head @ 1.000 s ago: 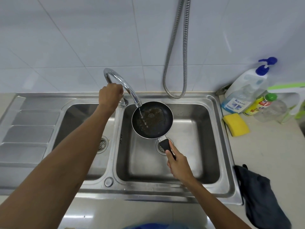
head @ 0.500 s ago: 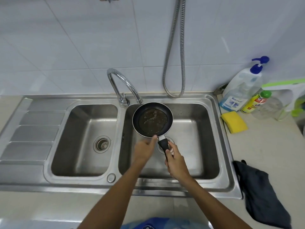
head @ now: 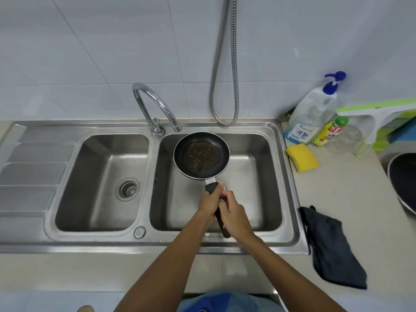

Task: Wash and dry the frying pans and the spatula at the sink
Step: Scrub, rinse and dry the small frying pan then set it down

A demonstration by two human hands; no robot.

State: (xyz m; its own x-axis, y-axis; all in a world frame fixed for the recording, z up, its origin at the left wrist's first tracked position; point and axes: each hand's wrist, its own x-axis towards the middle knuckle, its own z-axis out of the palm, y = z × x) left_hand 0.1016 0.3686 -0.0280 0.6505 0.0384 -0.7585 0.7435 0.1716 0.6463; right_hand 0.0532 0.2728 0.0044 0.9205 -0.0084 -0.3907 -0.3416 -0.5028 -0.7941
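A small black frying pan (head: 201, 154) hangs level over the right sink basin (head: 265, 176), with brownish water pooled in its bottom. My left hand (head: 210, 202) grips the upper part of its black handle, just below the metal neck. My right hand (head: 235, 216) grips the handle lower down, and the handle's end sticks out beneath it. The tap (head: 155, 106) arches over the pan's far left rim and no water runs from it. A second, larger pan (head: 403, 181) shows partly at the right edge of the counter. No spatula is in view.
The left basin (head: 90, 188) has a drain strainer. On the right counter lie a yellow sponge (head: 302, 157), a soap pump bottle (head: 313, 113), a yellow detergent bottle (head: 327, 131) and a dark cloth (head: 331, 246). A metal hose (head: 224, 86) hangs on the tiled wall.
My left hand left the tap, came down to the pan and now grips the handle above my right hand. The water stream has stopped. The camera shifted, bringing a second pan into view.
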